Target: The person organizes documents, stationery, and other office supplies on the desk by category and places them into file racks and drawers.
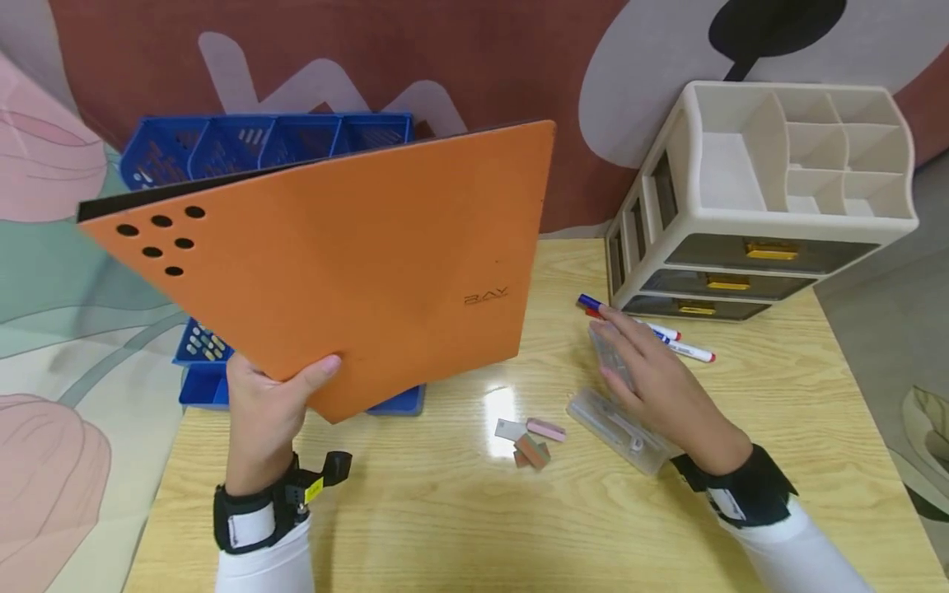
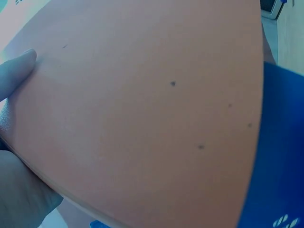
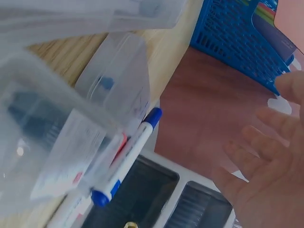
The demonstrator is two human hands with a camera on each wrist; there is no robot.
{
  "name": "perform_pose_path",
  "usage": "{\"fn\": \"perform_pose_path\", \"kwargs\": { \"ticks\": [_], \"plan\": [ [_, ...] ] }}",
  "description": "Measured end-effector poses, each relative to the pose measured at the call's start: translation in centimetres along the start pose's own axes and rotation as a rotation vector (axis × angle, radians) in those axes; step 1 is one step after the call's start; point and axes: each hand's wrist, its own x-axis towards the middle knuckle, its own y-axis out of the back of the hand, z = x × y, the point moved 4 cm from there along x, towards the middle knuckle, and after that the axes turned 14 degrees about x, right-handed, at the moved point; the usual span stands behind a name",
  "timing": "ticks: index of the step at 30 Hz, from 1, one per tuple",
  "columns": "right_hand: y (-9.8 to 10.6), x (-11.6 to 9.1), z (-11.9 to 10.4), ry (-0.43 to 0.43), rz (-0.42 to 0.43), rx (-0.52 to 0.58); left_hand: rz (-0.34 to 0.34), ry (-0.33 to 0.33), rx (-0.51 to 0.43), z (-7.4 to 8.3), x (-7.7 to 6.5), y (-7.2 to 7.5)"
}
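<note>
My left hand (image 1: 268,408) grips an orange folder (image 1: 385,263) by its lower left corner, thumb on the front cover. The folder is held tilted above the table, with a dark inside along its top edge and several black dots at its upper left. In the left wrist view its orange cover (image 2: 142,109) fills most of the picture. My right hand (image 1: 667,387) is over clear plastic boxes, one of them a long box (image 1: 619,430), and holds nothing. Its fingers look loose and spread in the right wrist view. Near its fingertips lies a blue-capped marker (image 3: 130,154).
Blue compartment organizer (image 1: 267,144) stands behind the folder, partly hidden. A cream drawer unit (image 1: 804,222) with an open-topped divided tray is at the back right, markers (image 1: 689,352) before it. Small pieces, including a pink one (image 1: 546,429), lie mid-table.
</note>
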Motion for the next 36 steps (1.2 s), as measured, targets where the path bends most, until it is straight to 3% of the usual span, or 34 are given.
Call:
{"fn": "perform_pose_path", "kwargs": {
  "ticks": [3, 7, 12, 15, 24, 32, 36],
  "plan": [
    [0.0, -0.3, 0.0, 0.030, -0.013, -0.074, 0.031, -0.027, -0.049, -0.2, -0.1, 0.5],
    [-0.1, -0.6, 0.6, -0.001, -0.067, -0.152, 0.057, -0.057, -0.172, -0.5, 0.0, 1.2],
    [0.0, -1.0, 1.3, -0.019, -0.100, -0.185, 0.092, -0.122, -0.338, -0.8, 0.1, 2.3],
    [0.3, -1.4, 1.7, -0.024, -0.106, -0.192, 0.112, -0.153, -0.380, -1.0, 0.2, 2.9],
    [0.9, -2.7, 2.5, -0.067, -0.160, -0.219, 0.116, -0.208, -0.366, -1.2, 0.3, 3.9],
    [0.9, -3.5, 3.0, -0.082, -0.168, -0.194, 0.223, -0.145, -0.382, -2.5, -0.3, 5.8],
    [0.8, -3.8, 3.3, -0.095, -0.178, -0.191, 0.239, -0.154, -0.396, -2.5, -0.5, 6.7]
  ]
}}
